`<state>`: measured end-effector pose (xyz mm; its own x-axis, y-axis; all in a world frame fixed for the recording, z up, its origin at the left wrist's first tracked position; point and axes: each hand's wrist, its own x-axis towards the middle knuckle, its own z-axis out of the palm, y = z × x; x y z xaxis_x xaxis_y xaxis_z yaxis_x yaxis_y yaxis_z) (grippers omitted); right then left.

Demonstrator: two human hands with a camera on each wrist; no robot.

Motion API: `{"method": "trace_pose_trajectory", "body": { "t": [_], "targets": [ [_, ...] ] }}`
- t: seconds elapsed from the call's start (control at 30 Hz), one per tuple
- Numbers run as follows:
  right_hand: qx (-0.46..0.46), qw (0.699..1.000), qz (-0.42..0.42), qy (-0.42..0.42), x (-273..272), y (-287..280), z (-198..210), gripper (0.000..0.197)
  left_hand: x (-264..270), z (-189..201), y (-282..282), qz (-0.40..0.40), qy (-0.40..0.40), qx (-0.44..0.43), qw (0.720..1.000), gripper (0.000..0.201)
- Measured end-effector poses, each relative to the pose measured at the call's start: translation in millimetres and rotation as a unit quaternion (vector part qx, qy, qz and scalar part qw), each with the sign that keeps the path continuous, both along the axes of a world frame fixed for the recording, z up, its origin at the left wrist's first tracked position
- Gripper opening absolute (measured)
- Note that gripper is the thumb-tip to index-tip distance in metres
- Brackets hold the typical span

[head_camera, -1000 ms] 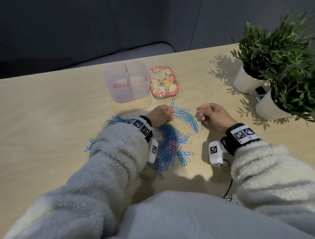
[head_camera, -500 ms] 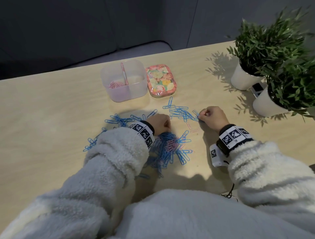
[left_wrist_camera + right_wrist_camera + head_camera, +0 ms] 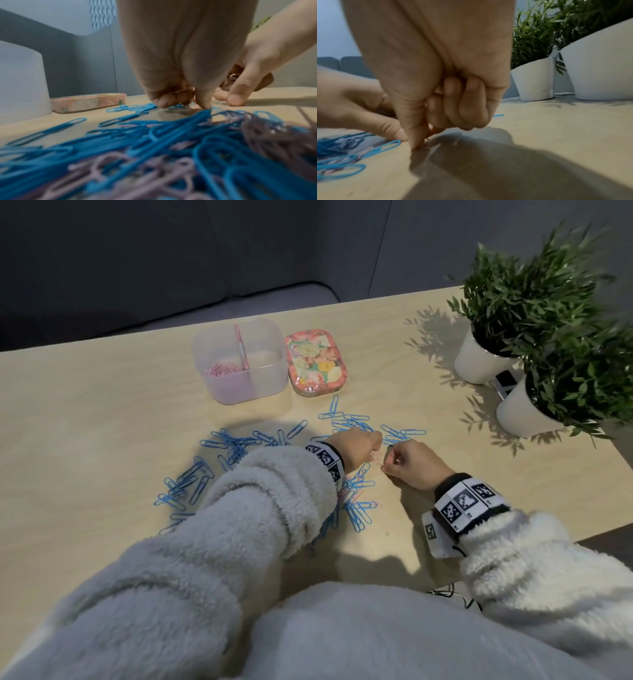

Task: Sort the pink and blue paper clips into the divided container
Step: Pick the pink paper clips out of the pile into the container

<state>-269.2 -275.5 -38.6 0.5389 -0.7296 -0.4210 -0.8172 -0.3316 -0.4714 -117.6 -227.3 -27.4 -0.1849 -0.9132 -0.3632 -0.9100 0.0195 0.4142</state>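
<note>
Paper clips (image 3: 239, 446), mostly blue, lie spread on the table (image 3: 85, 412) below my divided container (image 3: 239, 361), pink ones in its left half. I judge I'm picking out pinks: left hand (image 3: 356, 445) curled around several, right hand (image 3: 407, 462) pinching one. Next, carry them to that half.

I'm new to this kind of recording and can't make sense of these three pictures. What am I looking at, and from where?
No machine here: a person sorts clips bare-handed. One camera sits on the head, one on each wrist, looking along the fingers. On the table lie blue paper clips mixed with pink ones, a divided container already holding pink clips, a floral tin and two potted plants. The left hand holds gathered pink clips; the right hand pinches another at the table.
</note>
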Motion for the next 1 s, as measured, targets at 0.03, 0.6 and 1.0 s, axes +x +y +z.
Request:
{"method": "trace_pose_trajectory", "body": {
  "t": [0.03,0.6,1.0],
  "targets": [
    [0.005,1.0,-0.002,0.0,0,1,2,0.027,0,1,0,-0.012,-0.011,0.003,1.0,0.021],
    [0.138,0.952,0.029,-0.272,212,-18,112,0.025,86,27,77,0.195,0.023,-0.03,0.98,0.024],
    [0.09,0.973,0.088,-0.195,300,2,104,0.034,206,84,65,0.357,-0.038,-0.102,0.928,0.026]
  ]
}}
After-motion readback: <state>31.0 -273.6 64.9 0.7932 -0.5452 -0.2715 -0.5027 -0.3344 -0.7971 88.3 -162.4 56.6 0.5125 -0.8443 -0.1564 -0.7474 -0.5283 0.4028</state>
